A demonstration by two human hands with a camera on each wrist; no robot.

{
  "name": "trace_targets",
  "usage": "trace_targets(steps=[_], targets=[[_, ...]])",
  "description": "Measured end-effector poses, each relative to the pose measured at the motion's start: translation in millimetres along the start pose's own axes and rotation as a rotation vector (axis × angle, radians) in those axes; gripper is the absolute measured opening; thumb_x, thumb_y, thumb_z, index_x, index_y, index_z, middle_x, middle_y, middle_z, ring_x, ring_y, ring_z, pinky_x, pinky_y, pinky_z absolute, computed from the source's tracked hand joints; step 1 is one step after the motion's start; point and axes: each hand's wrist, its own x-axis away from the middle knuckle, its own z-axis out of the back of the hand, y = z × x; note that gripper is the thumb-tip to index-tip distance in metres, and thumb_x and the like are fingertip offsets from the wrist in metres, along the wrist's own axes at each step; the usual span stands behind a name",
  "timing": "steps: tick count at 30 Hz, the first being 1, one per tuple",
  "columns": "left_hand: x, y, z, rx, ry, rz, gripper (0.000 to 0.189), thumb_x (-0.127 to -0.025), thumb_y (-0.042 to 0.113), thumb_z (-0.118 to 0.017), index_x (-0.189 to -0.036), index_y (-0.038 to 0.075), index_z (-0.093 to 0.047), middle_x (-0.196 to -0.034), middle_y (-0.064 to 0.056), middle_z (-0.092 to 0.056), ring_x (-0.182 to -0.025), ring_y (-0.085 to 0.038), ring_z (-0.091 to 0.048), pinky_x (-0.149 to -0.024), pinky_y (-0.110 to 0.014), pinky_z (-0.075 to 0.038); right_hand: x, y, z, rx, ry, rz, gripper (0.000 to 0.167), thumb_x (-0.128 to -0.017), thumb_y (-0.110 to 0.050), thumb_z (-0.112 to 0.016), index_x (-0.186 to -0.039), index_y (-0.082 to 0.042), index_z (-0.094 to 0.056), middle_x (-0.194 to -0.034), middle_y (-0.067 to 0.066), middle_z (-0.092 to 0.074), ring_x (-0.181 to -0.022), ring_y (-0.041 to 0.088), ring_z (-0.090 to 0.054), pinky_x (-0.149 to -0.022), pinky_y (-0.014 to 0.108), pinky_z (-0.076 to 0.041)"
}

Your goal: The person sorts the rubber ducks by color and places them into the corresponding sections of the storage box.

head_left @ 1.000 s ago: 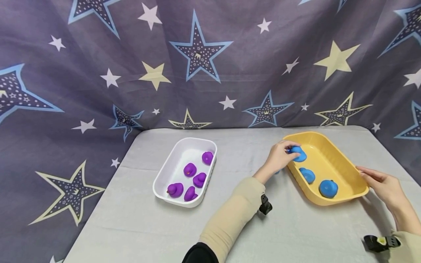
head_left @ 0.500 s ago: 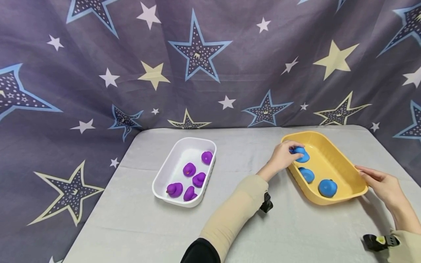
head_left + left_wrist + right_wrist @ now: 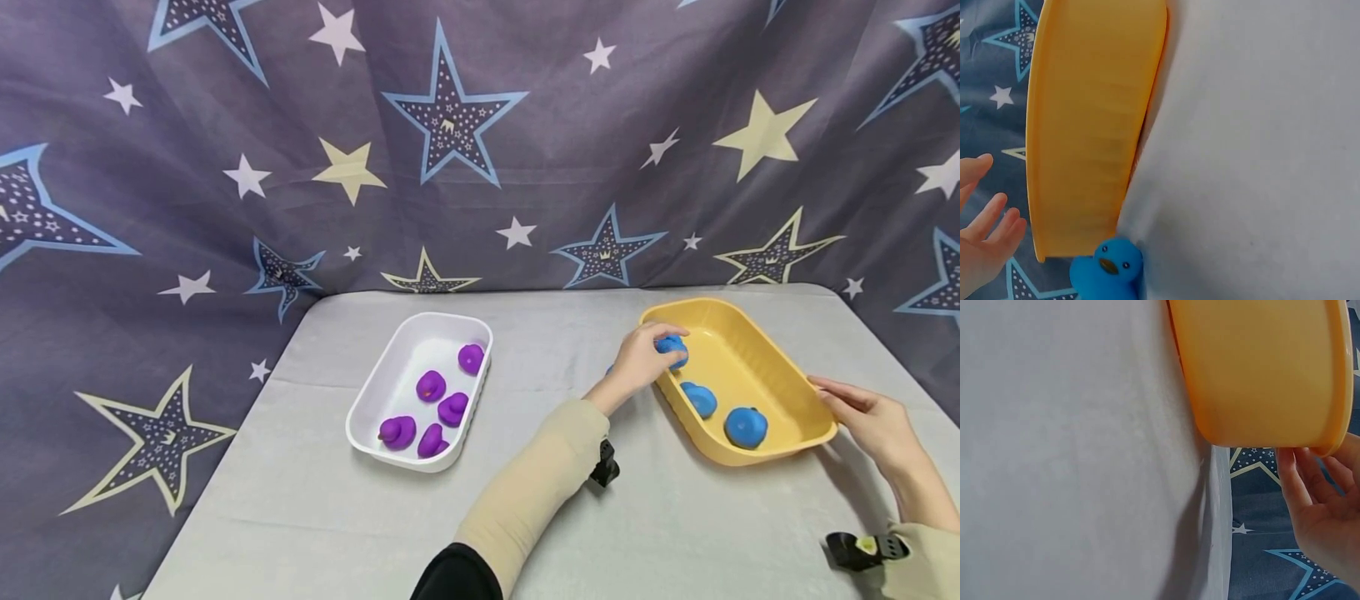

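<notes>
In the head view, my left hand (image 3: 639,358) is at the left rim of a yellow tray (image 3: 765,367), its fingers around a blue rubber duck (image 3: 672,350). The left wrist view shows this hand's fingers (image 3: 991,234) spread, with no duck visible between them. Inside the tray lie two more blue ducks (image 3: 746,427). Another blue duck (image 3: 1110,272) stands outside by the tray's wall, mostly hidden behind my left wrist in the head view. My right hand (image 3: 877,425) touches the tray's near right corner with extended fingers.
A white tray (image 3: 375,375) holding several purple rubber ducks (image 3: 431,386) stands left of my left arm. Pale grey cloth (image 3: 300,500) covers the table. Behind it hangs a dark curtain (image 3: 525,225) patterned with stars.
The blue duck at my left hand has shifted slightly left and lower against the tray's left wall. My right hand stays at the tray's corner.
</notes>
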Motion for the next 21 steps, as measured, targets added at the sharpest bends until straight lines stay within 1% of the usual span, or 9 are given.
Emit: trace_targets(steps=[4,6,8,10,12,14,16,19,21], targets=[[4.2,-8.0,3.4,0.073,0.019,-0.017,0.024,-0.078,0.011,-0.066,-0.102,0.011,-0.066,-0.101,-0.001,-0.061,-0.088,-0.015,-0.055,-0.068,-0.007,-0.038,0.7,-1,-1,-0.003,0.004,-0.004,0.046,-0.087,-0.039,-0.052,-0.125,-0.014,-0.052,-0.086,-0.043,-0.046,-0.079,-0.022,-0.044,-0.06,0.003,-0.036],[6.7,-12.2,5.3,0.098,0.019,-0.017,0.023,-0.079,0.012,-0.066,-0.102,0.01,-0.066,-0.101,-0.003,-0.06,-0.088,-0.017,-0.055,-0.068,-0.009,-0.039,0.6,-1,-1,-0.001,0.002,-0.007,0.046,-0.086,-0.039,-0.052,-0.125,-0.014,-0.052,-0.087,-0.043,-0.045,-0.079,-0.022,-0.044,-0.06,0.003,-0.036],[8.5,-15.1,7.5,0.102,0.022,-0.025,0.023,-0.079,0.013,-0.066,-0.102,0.01,-0.066,-0.099,-0.005,-0.06,-0.085,-0.018,-0.054,-0.067,-0.009,-0.039,0.0,-1,0,0.009,-0.003,-0.014,0.047,-0.086,-0.04,-0.051,-0.126,-0.015,-0.051,-0.088,-0.042,-0.045,-0.079,-0.022,-0.043,-0.059,0.003,-0.036],[10.8,-16.9,11.2,0.082,0.025,-0.039,0.023,-0.079,0.014,-0.067,-0.102,0.011,-0.066,-0.095,-0.008,-0.06,-0.081,-0.02,-0.054,-0.064,-0.009,-0.037,-0.4,-2,0,0.019,-0.007,-0.018,0.048,-0.086,-0.041,-0.051,-0.127,-0.015,-0.051,-0.089,-0.042,-0.044,-0.08,-0.023,-0.042,-0.06,0.003,-0.035],[13.0,-17.6,15.4,0.078,0.024,-0.055,0.024,-0.078,0.012,-0.067,-0.102,0.01,-0.066,-0.093,-0.01,-0.06,-0.08,-0.023,-0.053,-0.062,-0.009,-0.036,-0.7,-2,0,0.018,-0.01,-0.02,0.047,-0.087,-0.041,-0.051,-0.127,-0.016,-0.05,-0.089,-0.042,-0.045,-0.08,-0.023,-0.042,-0.059,0.003,-0.035],[14.8,-18.1,19.1,0.077,0.017,-0.062,0.023,-0.078,0.011,-0.066,-0.102,0.009,-0.066,-0.093,-0.01,-0.06,-0.082,-0.024,-0.054,-0.066,-0.011,-0.04,-0.7,-2,0,0.02,-0.006,-0.017,0.047,-0.087,-0.041,-0.051,-0.127,-0.016,-0.05,-0.089,-0.042,-0.044,-0.08,-0.023,-0.042,-0.059,0.003,-0.035],[16.5,-18.4,22.3,0.092,0.005,-0.058,0.023,-0.079,0.01,-0.066,-0.102,0.008,-0.065,-0.097,-0.009,-0.06,-0.087,-0.023,-0.055,-0.072,-0.014,-0.043,-0.6,-1,0,0.024,0.002,-0.014,0.048,-0.086,-0.041,-0.051,-0.126,-0.015,-0.051,-0.087,-0.043,-0.044,-0.079,-0.023,-0.042,-0.06,0.003,-0.035],[18.5,-20.1,25.6,0.111,-0.01,-0.044,0.023,-0.08,0.01,-0.065,-0.103,0.007,-0.065,-0.103,-0.008,-0.06,-0.094,-0.021,-0.055,-0.08,-0.02,-0.045,-0.4,-1,0,0.023,0.007,-0.009,0.048,-0.087,-0.04,-0.051,-0.126,-0.013,-0.051,-0.087,-0.043,-0.044,-0.079,-0.023,-0.042,-0.06,0.003,-0.035],[19.7,-22.1,27.2,0.122,-0.01,-0.036,0.024,-0.079,0.009,-0.065,-0.103,0.006,-0.065,-0.105,-0.006,-0.06,-0.096,-0.019,-0.054,-0.082,-0.02,-0.044,-0.3,0,-1,0.017,0.003,-0.008,0.047,-0.087,-0.04,-0.051,-0.126,-0.014,-0.051,-0.087,-0.042,-0.044,-0.079,-0.023,-0.042,-0.059,0.003,-0.035]])
